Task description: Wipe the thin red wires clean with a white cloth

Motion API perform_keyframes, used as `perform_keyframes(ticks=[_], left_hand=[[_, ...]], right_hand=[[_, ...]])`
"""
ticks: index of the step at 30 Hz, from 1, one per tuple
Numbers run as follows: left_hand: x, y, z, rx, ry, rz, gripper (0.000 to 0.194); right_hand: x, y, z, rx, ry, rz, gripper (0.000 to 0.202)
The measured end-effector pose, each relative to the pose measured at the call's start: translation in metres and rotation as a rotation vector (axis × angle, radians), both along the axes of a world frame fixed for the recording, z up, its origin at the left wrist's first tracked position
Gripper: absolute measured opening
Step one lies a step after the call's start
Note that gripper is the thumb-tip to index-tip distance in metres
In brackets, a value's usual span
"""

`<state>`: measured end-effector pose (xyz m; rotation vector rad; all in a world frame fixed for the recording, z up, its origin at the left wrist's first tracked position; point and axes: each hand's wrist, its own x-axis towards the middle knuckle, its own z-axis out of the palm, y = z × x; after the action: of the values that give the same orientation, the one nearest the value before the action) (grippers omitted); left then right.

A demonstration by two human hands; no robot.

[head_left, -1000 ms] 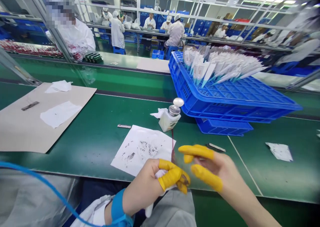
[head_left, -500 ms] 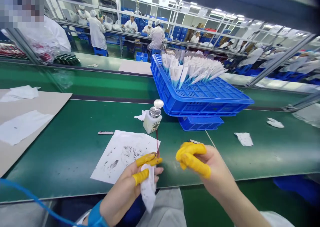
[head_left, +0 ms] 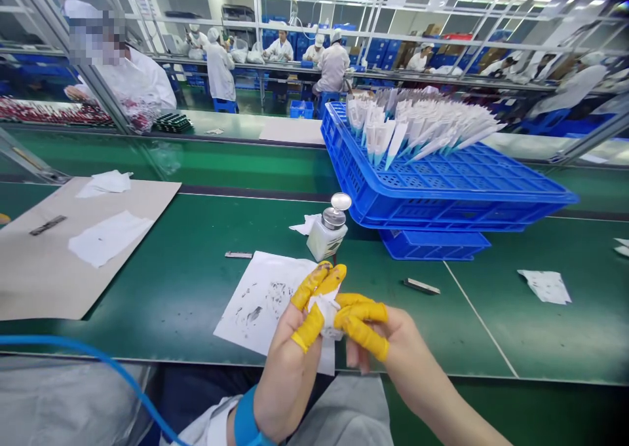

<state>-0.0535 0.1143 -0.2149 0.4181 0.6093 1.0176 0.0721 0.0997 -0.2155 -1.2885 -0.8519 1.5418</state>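
Note:
Yellow finger cots cover the thumb and fingertips of my left hand point(head_left: 289, 348), which is closed around a crumpled white wipe point(head_left: 328, 316). From the other side, my right hand point(head_left: 393, 338), also in yellow cots, pinches the wipe's lower right part. Whether anything lies inside the wipe is hidden. Under and left of my hands is a white paper sheet point(head_left: 255, 295) with dark smudges. Just beyond my fingers stands a white pump bottle point(head_left: 327, 236) with a metal top. One small dark strip point(head_left: 421, 287) lies to the right, another strip point(head_left: 238, 255) by the sheet's upper left corner.
Blue plastic crates point(head_left: 442, 204) stand at back right, the top one holding many white-and-blue pieces. Cardboard point(head_left: 54, 289) with wipes and a strip lies at left. A blue cord point(head_left: 98, 354) runs to my left wristband. A white scrap point(head_left: 545, 287) lies right. A co-worker point(head_left: 142, 79) sits across.
My right hand has come left onto the wipe in my left hand. The wipe, which hung down from my left hand, is now bunched up between both. The view has shifted left.

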Motion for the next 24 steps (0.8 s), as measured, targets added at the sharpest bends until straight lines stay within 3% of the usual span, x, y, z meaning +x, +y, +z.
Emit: perform_keyframes(ticks=[3, 10, 14, 16, 20, 24], left_hand=[[-0.007, -0.003, -0.002, 0.061, 0.043, -0.013, 0.059], [-0.028, 0.001, -0.012, 0.091, 0.144, 0.045, 0.061], [-0.027, 0.006, -0.013, 0.035, 0.399, -0.241, 0.063], [-0.026, 0.008, -0.016, -0.025, 0.382, -0.32, 0.066], [-0.029, 0.015, -0.034, -0.14, 0.151, -0.229, 0.054], [-0.025, 0.016, -0.046, -0.041, 0.331, -0.191, 0.033]], right_hand=[[0.001, 0.003, 0.001, 0.0, 0.06, 0.029, 0.028], [0.005, 0.003, 0.008, 0.235, 0.05, 0.163, 0.005], [0.003, 0.004, 0.013, 0.287, -0.08, 0.163, 0.004], [0.004, 0.005, 0.014, 0.31, -0.124, 0.141, 0.006], [0.009, 0.003, 0.019, 0.222, -0.045, 0.178, 0.01], [0.012, -0.003, 0.029, 0.175, -0.043, 0.183, 0.015]])
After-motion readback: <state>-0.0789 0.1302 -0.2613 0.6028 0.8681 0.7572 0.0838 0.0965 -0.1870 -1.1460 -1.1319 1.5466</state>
